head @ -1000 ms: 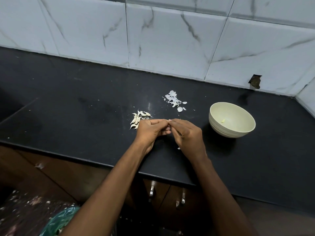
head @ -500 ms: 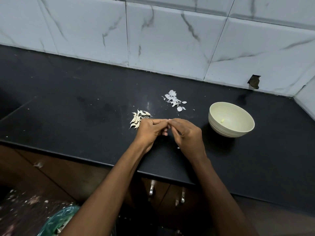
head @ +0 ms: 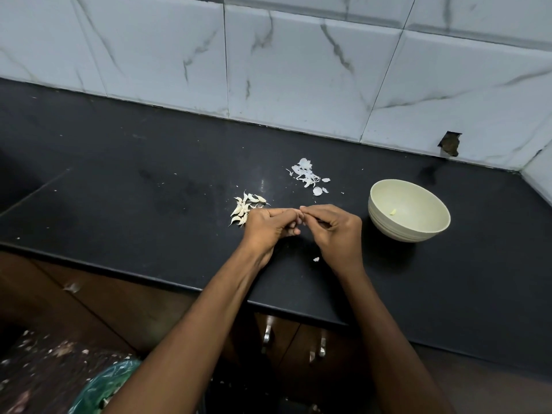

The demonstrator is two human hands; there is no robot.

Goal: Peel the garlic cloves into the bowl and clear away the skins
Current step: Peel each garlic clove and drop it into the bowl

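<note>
Both hands are meeting over the black polished stone bench [head: 125, 186], a little in from its front edge. The left hand [head: 268, 227] is curling its fingers inward, fingertips pressing against those of the right hand [head: 336, 231], which is likewise curling tight; between the two sets of fingertips both hands are pinching a small garlic clove [head: 299, 216], mostly hidden by the fingers. Just behind the left hand, a small heap of pale unpeeled garlic cloves [head: 243, 209] is lying on the bench, the knuckles partly covering its near side. Farther back toward the wall edge, a loose scatter of thin white papery skins [head: 309, 176] is sitting apart from the heap. One stray white skin flake [head: 316, 259] is lying on the bench just beside the right wrist. Toward the right end of the bench, near the right hand but not touching it, a round pale-green ribbed bowl [head: 385, 221] is standing upright, holding one small yellowish peeled piece [head: 393, 212] on its inner wall. White marble-veined wall tiles [head: 298, 70] are running along the back edge of the bench, with a chipped dark hole [head: 449, 143] low in one tile near the back right corner. Below the front edge, brown wooden cabinet doors with metal handles [head: 267, 334] are showing, and a green plastic bag [head: 103, 386] is lying on the littered floor.
</note>
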